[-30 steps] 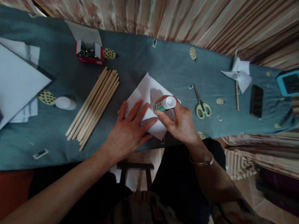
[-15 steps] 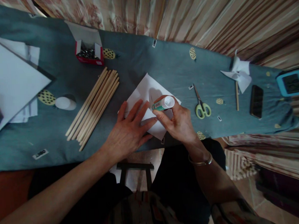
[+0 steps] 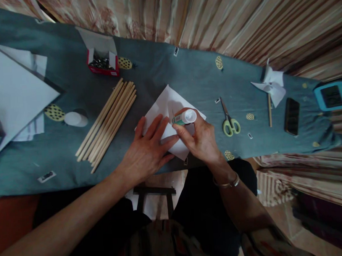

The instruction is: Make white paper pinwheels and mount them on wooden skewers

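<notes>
A square of white paper [image 3: 161, 100] lies turned like a diamond on the table, with a slit running in toward its middle. My left hand [image 3: 149, 146] presses flat on its left part, fingers spread. Gripped in my right hand [image 3: 202, 136] is a glue stick [image 3: 184, 117] with a green label and a white base, tilted with its lower end at the middle of the paper. That lower end is hidden by my fingers and the tube. The glue stick's white cap [image 3: 75, 119] appears to lie farther left on the cloth.
Several wooden sticks [image 3: 109, 123] lie left of the paper, below a red box of metal pins [image 3: 103, 62]. Stacked white sheets [image 3: 11, 90] cover the far left. Rightward are scissors [image 3: 230, 121], a paper pinwheel [image 3: 272, 85], a phone [image 3: 292, 116] and a blue timer [image 3: 332, 96].
My right hand and the glue stick have shifted slightly left over the paper. My left hand stays in place.
</notes>
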`<state>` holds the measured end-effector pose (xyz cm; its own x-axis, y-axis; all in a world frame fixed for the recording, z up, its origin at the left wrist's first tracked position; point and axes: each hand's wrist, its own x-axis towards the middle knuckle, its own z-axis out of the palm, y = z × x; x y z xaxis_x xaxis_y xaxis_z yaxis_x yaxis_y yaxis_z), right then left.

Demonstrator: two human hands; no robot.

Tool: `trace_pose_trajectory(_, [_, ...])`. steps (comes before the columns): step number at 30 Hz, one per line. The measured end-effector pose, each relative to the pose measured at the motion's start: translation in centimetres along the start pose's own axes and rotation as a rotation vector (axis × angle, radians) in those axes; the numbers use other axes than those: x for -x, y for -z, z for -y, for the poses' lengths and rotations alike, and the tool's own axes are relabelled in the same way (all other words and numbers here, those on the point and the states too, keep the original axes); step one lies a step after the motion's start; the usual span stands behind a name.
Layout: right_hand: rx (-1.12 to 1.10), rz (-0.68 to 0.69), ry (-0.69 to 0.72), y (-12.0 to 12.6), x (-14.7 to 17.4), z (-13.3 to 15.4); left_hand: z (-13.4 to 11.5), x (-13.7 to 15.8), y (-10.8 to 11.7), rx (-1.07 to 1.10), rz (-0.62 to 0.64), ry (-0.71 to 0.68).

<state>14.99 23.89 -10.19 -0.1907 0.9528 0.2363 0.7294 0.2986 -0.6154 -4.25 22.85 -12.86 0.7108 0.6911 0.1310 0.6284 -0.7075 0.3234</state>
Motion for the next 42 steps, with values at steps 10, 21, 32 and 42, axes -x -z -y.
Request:
trace_pose_trajectory(10, [0.035, 0.005, -0.056, 0.1, -0.1, 0.0, 0.0, -0.1, 0.0, 0.025, 0.003, 0.011])
trace_pose_trajectory(21, [-0.019, -0.202, -0.116, 0.8, 0.5, -1.0, 0.1, 0.0, 0.0, 0.023, -0.003, 0.005])
trace_pose_trajectory(32, [-0.609, -0.420, -0.370, 1.1, -0.5, -3.9, 0.1, 0.0, 0.2, 0.023, -0.004, 0.006])
trace_pose_trajectory(42, [-1.056, -0.432, -0.516, 1.0, -0.8, -3.5, -0.1, 0.2, 0.6, 0.044, -0.072, -0.014])
